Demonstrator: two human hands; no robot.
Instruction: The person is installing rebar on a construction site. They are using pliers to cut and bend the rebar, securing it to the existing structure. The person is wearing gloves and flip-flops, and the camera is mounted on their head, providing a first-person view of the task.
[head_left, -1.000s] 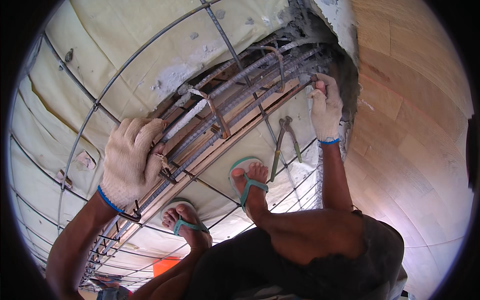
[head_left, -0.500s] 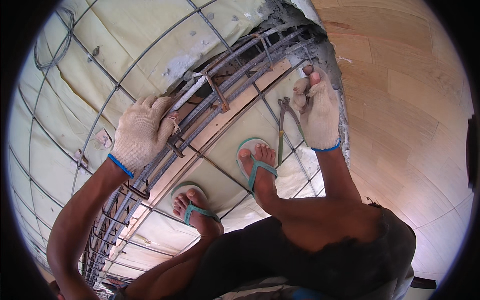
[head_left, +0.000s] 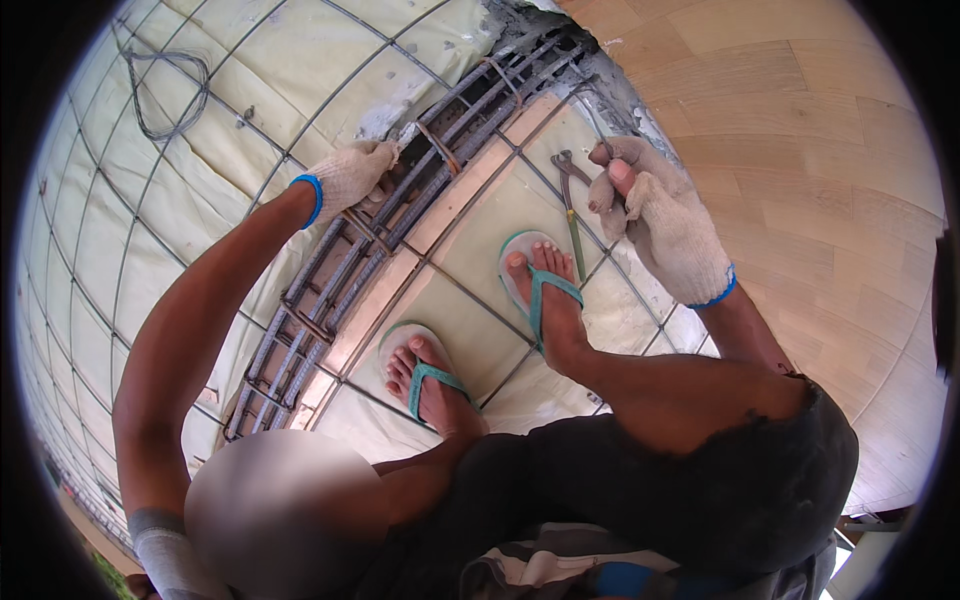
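Our left hand (head_left: 352, 180) rests against the rebar cage (head_left: 437, 183), grip unclear; well apart, our right hand (head_left: 668, 218) pinches a thin wire (head_left: 598, 122) near the pincers (head_left: 570, 190). Stirrups (head_left: 441, 150) already stand in place; whether tied, we cannot tell.

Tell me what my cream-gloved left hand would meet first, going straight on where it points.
Probably the grey ribbed steel bars right beside your left hand, though depth is unclear and it might pass just above them.
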